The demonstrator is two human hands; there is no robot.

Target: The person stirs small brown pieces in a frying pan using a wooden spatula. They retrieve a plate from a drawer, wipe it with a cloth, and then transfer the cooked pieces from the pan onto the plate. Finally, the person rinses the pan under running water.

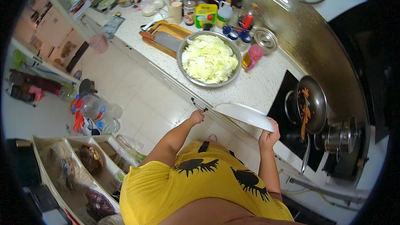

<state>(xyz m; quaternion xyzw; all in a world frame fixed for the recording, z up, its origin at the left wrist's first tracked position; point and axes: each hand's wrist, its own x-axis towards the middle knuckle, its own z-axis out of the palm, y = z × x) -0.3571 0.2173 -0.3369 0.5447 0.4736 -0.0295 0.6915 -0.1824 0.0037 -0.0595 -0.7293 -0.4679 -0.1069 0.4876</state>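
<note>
In my right hand (pixel 269 136) is a white dish (pixel 245 114), gripped at its rim and tilted over the counter's front edge. My left hand (pixel 197 117) hangs with curled fingers beside a black cabinet handle (pixel 199 104); I see nothing in it, and whether it touches the handle is unclear. A steel basin (pixel 208 85) full of chopped pale green cabbage (pixel 209 58) sits on the speckled counter (pixel 250 90) ahead. To the right, a wok (pixel 317 109) on the cooktop holds orange-brown food (pixel 305 112) and a spatula, its handle (pixel 306 159) sticking out toward me.
Left of the basin, a cleaver (pixel 168 41) lies on a wooden cutting board (pixel 165 26). Bottles and seasoning jars (pixel 245 39) line the wall side. A steel pot (pixel 340 140) stands beside the wok. Behind my left arm are a divided storage bin (pixel 68 140) and plastic bottles (pixel 93 106).
</note>
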